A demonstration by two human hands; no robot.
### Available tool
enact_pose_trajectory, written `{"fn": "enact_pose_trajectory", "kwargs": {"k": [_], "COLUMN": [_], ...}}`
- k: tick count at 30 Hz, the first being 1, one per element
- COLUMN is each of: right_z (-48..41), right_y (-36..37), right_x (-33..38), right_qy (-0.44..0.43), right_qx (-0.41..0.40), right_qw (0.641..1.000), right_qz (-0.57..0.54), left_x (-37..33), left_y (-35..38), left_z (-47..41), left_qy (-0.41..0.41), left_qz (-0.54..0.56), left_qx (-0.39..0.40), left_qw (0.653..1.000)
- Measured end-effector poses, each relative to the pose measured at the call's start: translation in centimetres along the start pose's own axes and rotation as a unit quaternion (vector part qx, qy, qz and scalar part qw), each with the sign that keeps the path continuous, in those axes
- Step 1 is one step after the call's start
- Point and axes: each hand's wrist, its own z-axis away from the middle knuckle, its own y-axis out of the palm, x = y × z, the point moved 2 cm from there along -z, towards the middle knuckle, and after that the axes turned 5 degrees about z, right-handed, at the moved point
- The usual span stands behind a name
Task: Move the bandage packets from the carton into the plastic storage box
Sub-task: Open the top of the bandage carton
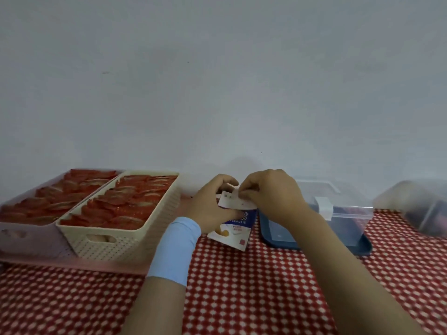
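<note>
left hand (208, 209) wraps carton (235, 226) from left side, fingers closed on it; blue band (175, 250) on wrist. right hand (268, 194) pinches white top flap (238, 201) between thumb and fingertips. carton held tilted over checked cloth (242, 286), blue-and-white face toward camera; packets not visible. just right of grip: clear box (338, 213) on blue lid (278, 238). left of grip: cream basket (125, 235) beside pink basket (29, 235), both filled with red items.

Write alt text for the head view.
Both hands, left hand and right hand, hold a white and blue carton by its top flap above a red checked tablecloth. A clear plastic storage box sits right; baskets of red packets left.
</note>
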Motion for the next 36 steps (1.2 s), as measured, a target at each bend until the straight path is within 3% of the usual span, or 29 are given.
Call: {"fn": "enact_pose_trajectory", "kwargs": {"k": [9,16,20,36], "right_z": [0.9,2.0,2.0,2.3], "right_y": [-1.0,-1.8,-1.5,-1.7], "right_x": [-0.3,0.0,0.2,1.2], "right_qy": [0.01,0.02,0.03,0.011], "right_qx": [0.018,0.039,0.075,0.098], "right_qw": [0.996,0.993,0.983,0.991], "right_qz": [-0.081,-0.111,-0.165,-0.091], "left_x": [-1.3,-1.6,-0.7,-1.1], "left_y": [0.6,0.3,-0.3,-0.3], "left_z": [1.3,1.4,1.8,2.7], "left_qy": [0.011,0.034,0.03,0.034], "left_qz": [-0.065,-0.211,-0.183,-0.232], "left_qx": [0.013,0.038,0.039,0.023], "left_qw": [0.998,0.976,0.982,0.972]}}
